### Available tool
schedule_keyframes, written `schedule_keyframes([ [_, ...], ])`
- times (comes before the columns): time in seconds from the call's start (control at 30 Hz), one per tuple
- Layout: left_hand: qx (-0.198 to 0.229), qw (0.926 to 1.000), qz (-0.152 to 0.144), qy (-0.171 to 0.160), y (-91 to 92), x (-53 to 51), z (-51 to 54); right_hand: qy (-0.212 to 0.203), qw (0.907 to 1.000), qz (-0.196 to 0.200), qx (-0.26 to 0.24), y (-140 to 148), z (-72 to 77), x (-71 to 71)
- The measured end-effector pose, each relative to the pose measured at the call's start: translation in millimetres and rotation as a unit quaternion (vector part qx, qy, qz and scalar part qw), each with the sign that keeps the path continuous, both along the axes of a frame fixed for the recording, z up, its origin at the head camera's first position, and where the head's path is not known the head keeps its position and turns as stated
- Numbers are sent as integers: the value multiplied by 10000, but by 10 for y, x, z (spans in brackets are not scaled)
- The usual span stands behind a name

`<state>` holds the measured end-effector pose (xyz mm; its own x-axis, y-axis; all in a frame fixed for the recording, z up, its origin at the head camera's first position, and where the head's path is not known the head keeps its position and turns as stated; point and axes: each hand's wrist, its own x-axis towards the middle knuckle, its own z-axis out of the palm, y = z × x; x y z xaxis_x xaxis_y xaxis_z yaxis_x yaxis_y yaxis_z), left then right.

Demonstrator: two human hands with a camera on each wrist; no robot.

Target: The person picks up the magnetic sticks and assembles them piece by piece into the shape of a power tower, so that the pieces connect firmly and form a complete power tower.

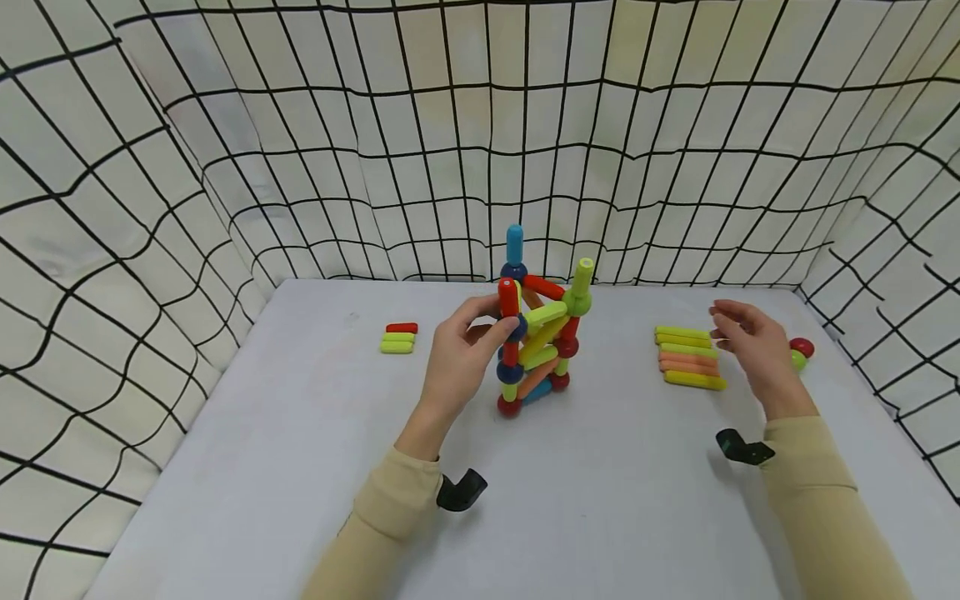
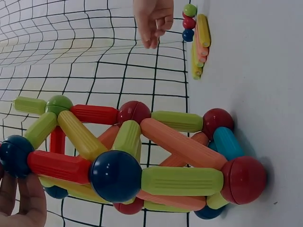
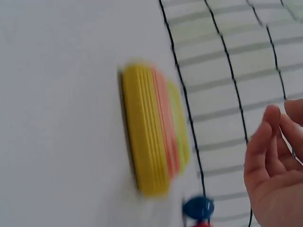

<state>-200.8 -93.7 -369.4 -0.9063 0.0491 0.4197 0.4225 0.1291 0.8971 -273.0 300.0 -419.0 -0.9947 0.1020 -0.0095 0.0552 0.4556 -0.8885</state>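
A tower of coloured sticks and balls stands upright at the table's middle, with red balls at its base. My left hand pinches its upper left corner at a blue ball, just under an upright red stick. In the left wrist view, those fingers touch a blue ball. Above the right end of a row of yellow, green and orange sticks hovers my right hand, fingers loosely bent and holding nothing; in the right wrist view the hand is beside the sticks.
One red and two green short sticks lie left of the tower. Red and green balls sit behind the right hand; a blue ball shows beside them in the left wrist view. Black netting surrounds the table's back and sides.
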Motion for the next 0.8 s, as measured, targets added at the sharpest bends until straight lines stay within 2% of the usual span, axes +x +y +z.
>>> schedule_keyframes([
  [0.1, 4, 10000, 40, 76, 5, 29, 9, 1, 9959, -739, 518, 227, -32, -93],
  [0.2, -55, 9999, -2, 145, 12, 46, 16, -8, 9846, -947, 1467, 427, -72, -158],
  [0.3, -94, 9998, -50, 194, 20, 53, 18, 153, 9729, -739, 2184, 570, -101, -203],
  [0.43, -80, 9997, -61, 225, 32, 63, 20, 189, 9650, -239, 2604, 694, -153, -263],
  [0.57, -168, 9992, -83, 352, 47, 70, 17, 107, 9472, 130, 3202, 783, -249, -324],
  [0.67, -270, 9985, -81, 476, 58, 68, 4, 102, 9345, 213, 3553, 818, -331, -361],
  [0.8, -305, 9979, -70, 563, 70, 62, -8, 125, 9285, 137, 3709, 807, -383, -378],
])
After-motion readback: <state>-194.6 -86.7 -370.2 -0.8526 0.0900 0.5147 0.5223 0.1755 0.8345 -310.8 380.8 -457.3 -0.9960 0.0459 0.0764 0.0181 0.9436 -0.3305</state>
